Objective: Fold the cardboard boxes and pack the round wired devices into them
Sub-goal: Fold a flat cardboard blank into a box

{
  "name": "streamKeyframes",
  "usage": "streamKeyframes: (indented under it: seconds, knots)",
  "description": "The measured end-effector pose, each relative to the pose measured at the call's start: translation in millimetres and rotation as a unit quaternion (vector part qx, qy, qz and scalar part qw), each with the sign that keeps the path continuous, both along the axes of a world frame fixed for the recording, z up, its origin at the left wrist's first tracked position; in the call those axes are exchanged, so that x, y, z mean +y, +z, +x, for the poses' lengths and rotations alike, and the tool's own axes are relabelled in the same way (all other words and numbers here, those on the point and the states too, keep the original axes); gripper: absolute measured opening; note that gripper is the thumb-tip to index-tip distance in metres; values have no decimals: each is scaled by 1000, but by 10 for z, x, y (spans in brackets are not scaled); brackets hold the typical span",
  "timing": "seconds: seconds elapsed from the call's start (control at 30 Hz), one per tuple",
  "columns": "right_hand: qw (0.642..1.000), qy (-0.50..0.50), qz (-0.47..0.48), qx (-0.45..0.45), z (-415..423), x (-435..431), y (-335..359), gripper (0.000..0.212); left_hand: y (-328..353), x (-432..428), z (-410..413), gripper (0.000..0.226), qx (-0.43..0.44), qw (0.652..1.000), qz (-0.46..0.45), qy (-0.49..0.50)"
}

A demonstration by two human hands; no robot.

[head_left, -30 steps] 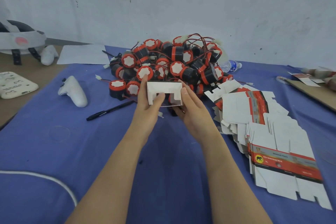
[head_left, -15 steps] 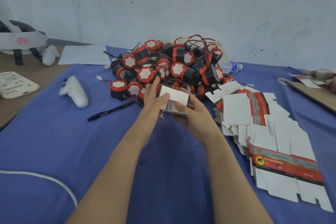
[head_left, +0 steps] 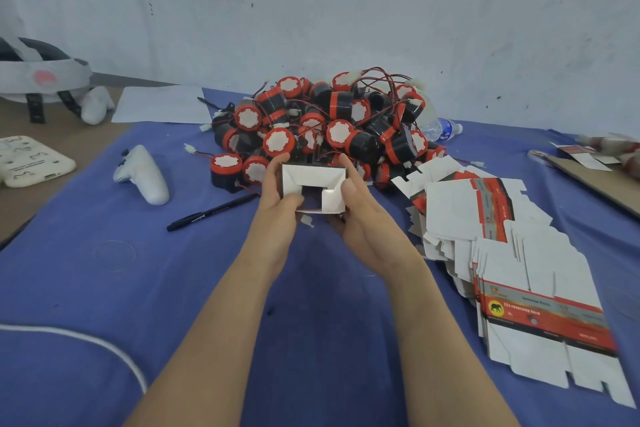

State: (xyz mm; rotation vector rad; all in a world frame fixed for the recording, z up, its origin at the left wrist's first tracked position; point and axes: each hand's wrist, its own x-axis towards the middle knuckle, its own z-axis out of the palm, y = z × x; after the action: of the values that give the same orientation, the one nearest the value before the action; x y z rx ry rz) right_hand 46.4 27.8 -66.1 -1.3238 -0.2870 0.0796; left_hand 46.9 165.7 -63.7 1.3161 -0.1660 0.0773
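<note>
From my remote seat, the biggest thing is the blue cloth [head_left: 104, 288] spread over the brown desk [head_left: 24, 211], which runs up to a scuffed pale wall [head_left: 346, 10]. On the right of the cloth lies a fanned stack of flat box blanks [head_left: 502, 253]. They are white card with red and grey printed bands, too overlapped for me to count. Behind the hands is a heap of round wired devices [head_left: 325, 128], black drums with red rims, white faces and thin red and black leads. There are several dozen, tangled, and the heap blocks my view of the cloth behind it.

In front of that heap, held above the cloth, is one small cardboard box [head_left: 313, 187], white inside with its end flaps partly folded in. My left hand [head_left: 280, 204] grips its left side with the thumb pressed on the near flap. My right hand [head_left: 360, 215] clasps the right side, fingers curled round the far edge.

On the far left sits one headset [head_left: 38, 80], grey and white with straps. Near it are one sheet of white paper [head_left: 159, 104] and one cream plastic tray [head_left: 31, 161]. I count two smooth white controllers, one [head_left: 145, 177] on the cloth and one [head_left: 95, 104] by the headset. A strip of brown cardboard [head_left: 595, 180] lies at the right edge.

A white cable [head_left: 86, 340] curves across the near left. One black pen [head_left: 211, 211] lies left of my hands. One clear plastic bottle [head_left: 445, 126] shows from behind the heap.
</note>
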Motion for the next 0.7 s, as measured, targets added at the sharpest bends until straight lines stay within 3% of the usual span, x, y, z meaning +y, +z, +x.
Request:
streamKeyframes:
  seconds: [0.1,0.27,0.37,0.47,0.53,0.63,0.7]
  knots:
    - [991,-72,-95,-62,-18,95,-13,75,19,16,-3,62,1,1000,-26,13]
    - [929,-341,-97,-103,-32,236,-38,4,57,-89,-92,55,-25,999,7,-35]
    - [906,-397,-112,-91,-34,181,-51,13,34,-172,-109,44,-36,994,50,-85]
    - [903,-399,-131,-88,-18,177,-60,14,0,-177,-124,43,-78,987,128,-51]
    - [921,-358,-129,-80,-23,190,-54,14,-17,-165,-117,47,-107,982,156,0]
    - [967,-235,-92,-37,-30,225,-47,43,-31,-130,-74,47,-103,987,111,53]
    - [975,-203,-90,-19,-33,277,-29,50,-38,-111,-49,50,-89,991,79,68]
